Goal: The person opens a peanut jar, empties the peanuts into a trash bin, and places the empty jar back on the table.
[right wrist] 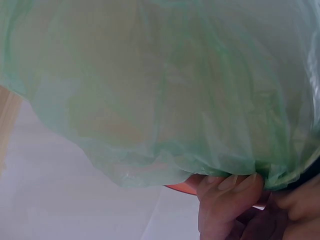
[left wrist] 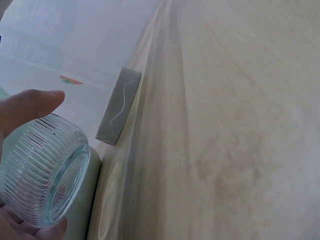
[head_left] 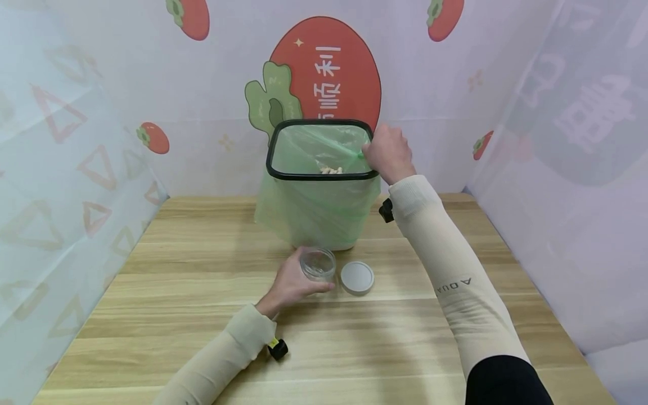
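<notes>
My left hand (head_left: 292, 284) grips a clear glass jar (head_left: 319, 264) just in front of the bin, its mouth facing up. Ribbed sides of the jar show between thumb and fingers in the left wrist view. A round pale grey lid (head_left: 357, 278) lies on the table right of the jar. At the right side of the bin's black rim (head_left: 324, 176), my right hand (head_left: 390, 153) grips the thin green plastic bag (head_left: 324, 205) that lines the bin. Curled fingers (right wrist: 227, 197) meet the bag's edge in the right wrist view. Crumpled whitish bits (head_left: 331, 170) lie inside the bin.
The bin stands toward the back of the wooden table (head_left: 202, 281). Behind it hangs a pale backdrop (head_left: 217, 84) printed with red fruit shapes. Patterned sheets also close off the left and right sides.
</notes>
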Tool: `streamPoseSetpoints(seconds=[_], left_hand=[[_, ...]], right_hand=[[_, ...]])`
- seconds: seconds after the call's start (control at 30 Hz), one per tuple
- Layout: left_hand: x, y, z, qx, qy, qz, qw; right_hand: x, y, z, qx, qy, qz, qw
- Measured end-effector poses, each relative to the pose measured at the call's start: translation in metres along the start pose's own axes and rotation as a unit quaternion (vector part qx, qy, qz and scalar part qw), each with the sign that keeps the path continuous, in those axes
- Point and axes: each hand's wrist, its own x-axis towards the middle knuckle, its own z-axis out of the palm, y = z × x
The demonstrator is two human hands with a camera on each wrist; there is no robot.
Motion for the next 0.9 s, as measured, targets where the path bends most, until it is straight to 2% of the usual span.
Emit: streamPoseSetpoints(seconds=[0.2, 0.5, 0.9], left_hand=[[0.000, -0.002, 0.003, 0.009, -0.001, -0.010, 0.9999], [0.002, -0.008, 0.004, 0.040, -0.003, -0.002, 0.9992], [0.003, -0.014, 0.001, 0.046, -0.014, 0.002, 0.9989]], right_hand=[[-0.001, 0.001, 0.000, 0.000, 0.001, 0.000, 1.000], [-0.002, 0.002, 0.001, 0.001, 0.006, -0.003, 1.000], [0.000, 0.002, 0.000, -0.005, 0.003, -0.003, 1.000]])
